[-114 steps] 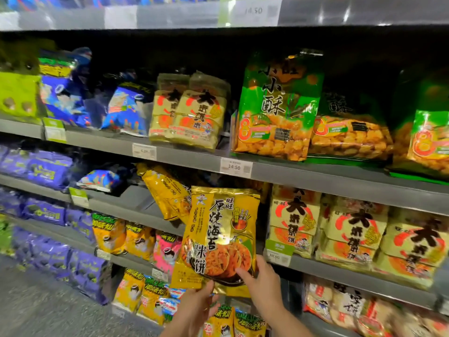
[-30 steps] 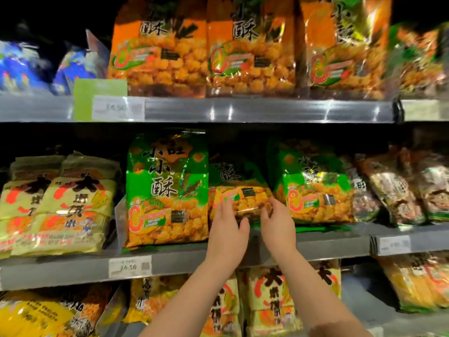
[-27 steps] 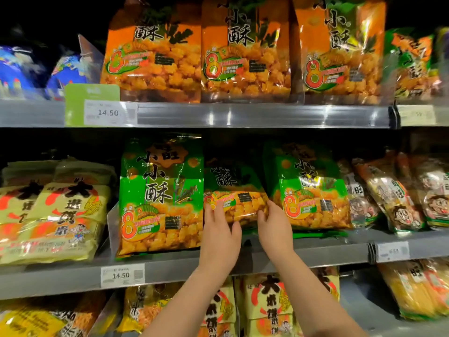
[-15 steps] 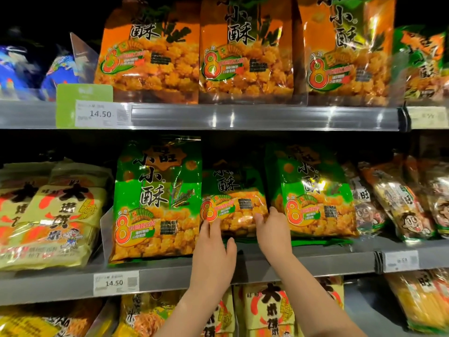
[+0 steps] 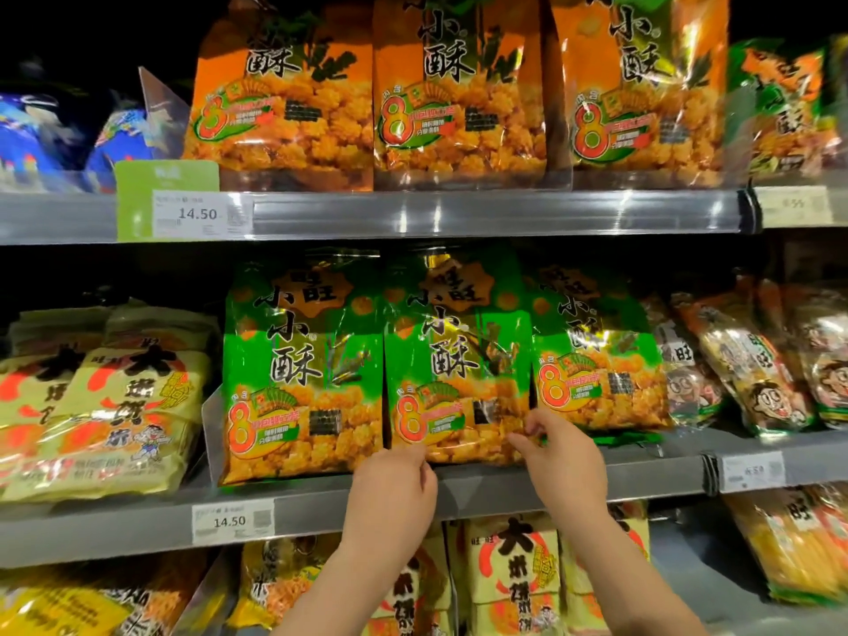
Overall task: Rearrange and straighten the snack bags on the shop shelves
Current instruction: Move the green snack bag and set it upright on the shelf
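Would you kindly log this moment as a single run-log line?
left hand: pinching bottom edge | right hand: pinching lower right corner | object: middle green snack bag, upright | place: middle shelf

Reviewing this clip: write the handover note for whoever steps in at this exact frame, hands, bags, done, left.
Left hand: pinching the bottom left corner of the middle green bag.
Right hand: fingers on the same bag's lower right corner.
Bags: three green bags on the middle shelf; the left green bag and the middle one stand upright at the front, the right green bag sits further back, slightly tilted.
Done: middle bag upright.
Left: release it, probably pull the right bag forward, then tidy the leaning cartoon-face bags.
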`<state>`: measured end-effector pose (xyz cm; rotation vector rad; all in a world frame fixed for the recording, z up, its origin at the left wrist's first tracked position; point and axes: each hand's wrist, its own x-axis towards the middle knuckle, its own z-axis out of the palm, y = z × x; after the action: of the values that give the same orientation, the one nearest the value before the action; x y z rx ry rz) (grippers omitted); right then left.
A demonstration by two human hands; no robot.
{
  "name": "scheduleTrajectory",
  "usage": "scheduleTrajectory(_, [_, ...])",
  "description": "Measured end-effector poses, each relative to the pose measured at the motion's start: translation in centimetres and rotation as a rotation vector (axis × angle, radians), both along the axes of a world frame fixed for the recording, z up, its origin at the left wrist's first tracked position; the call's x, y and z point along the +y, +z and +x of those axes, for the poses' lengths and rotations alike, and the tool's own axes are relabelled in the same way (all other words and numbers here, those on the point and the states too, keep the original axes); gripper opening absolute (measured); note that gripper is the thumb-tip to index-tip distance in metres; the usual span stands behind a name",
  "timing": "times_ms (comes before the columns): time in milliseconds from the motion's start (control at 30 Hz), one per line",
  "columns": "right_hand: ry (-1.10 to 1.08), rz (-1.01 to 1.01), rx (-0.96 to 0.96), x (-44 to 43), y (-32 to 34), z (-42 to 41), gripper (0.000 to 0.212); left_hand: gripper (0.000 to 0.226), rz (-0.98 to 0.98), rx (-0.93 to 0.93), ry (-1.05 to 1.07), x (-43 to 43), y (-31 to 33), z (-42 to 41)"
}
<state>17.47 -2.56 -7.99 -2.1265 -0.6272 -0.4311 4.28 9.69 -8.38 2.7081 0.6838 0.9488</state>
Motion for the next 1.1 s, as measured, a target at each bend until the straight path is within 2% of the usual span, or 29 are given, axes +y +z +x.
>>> scheduleTrajectory(133, [-0.028, 0.065, -0.001, 0.1, -0.5, 0.6, 0.021, 0.028, -0.001, -0.059, 0.001, 0.3, -0.5, -0.3])
scheduleTrajectory(267, [-0.1, 0.011, 0.002, 0.2, -0.7, 1.0, 0.025, 0.031, 0.002, -0.055, -0.005, -0.2, -1.0, -0.4])
scheduleTrajectory(467, [-0.02, 0.004, 0.206, -1.3, -0.3, 2.2, 0.043, 0.037, 0.03, 0.019, -0.021, -0.6, -0.6, -0.9])
scheduleTrajectory(567, [-0.043, 0.028, 0.155, -1.4, -0.3, 1.9, 0.043, 0.037, 0.021, -0.005, 0.015, -0.3, -0.6, -1.4])
scheduleTrajectory(700, [-0.078, 0.114, 0.043, -0.8, -0.2, 0.6, 0.03, 0.035, 0.001, -0.017, 0.037, 0.0, -0.6, -1.5])
scheduleTrajectory(933, [-0.096, 0.02, 0.014, 0.8, 0.2, -0.5, 0.031, 0.036, 0.011, 0.003, 0.061, 0.4, -0.2, -1.2])
scheduleTrajectory(1100, [-0.108, 0.033, -0.064, 1.6, 0.8, -0.8, 0.029, 0.037, 0.032, -0.11, 0.126, 2.2, 0.2, -1.7])
